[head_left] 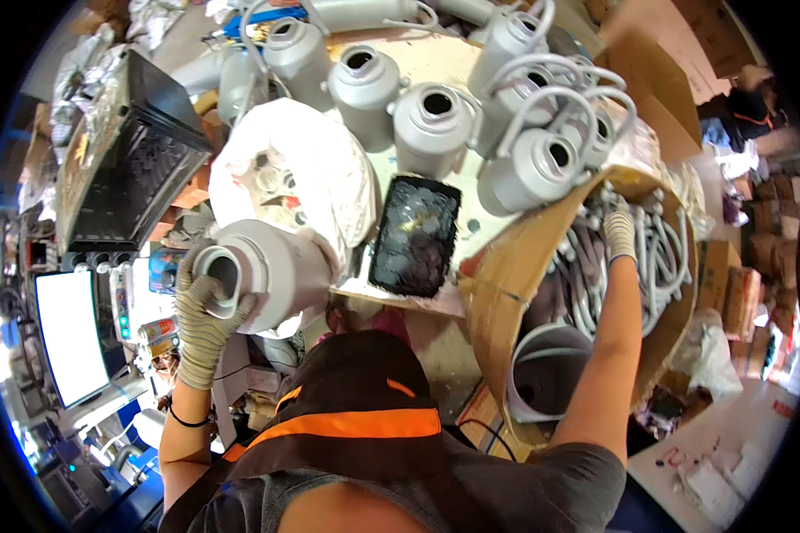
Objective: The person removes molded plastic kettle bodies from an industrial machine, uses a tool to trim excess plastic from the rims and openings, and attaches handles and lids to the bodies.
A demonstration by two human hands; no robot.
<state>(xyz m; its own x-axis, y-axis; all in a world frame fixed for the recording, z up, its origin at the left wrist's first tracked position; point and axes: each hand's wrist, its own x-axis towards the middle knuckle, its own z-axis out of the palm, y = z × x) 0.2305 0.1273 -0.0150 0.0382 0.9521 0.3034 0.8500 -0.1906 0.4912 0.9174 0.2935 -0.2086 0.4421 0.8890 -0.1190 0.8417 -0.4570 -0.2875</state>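
Observation:
My left hand, in a striped knit glove, grips the rim of a grey plastic milk can. The can lies tilted, its open neck toward my left side. My right hand, gloved the same way, reaches into a large cardboard box. Many curved grey plastic handles fill that box, and my right fingertips are lost among them. A black tray with dark, glossy contents sits on the table between my hands.
Several grey cans stand along the table's far side; some at the right carry arched handles. A white sack lies behind the held can. A grey bucket stands in the box's near end. Left are a black crate and a lit screen.

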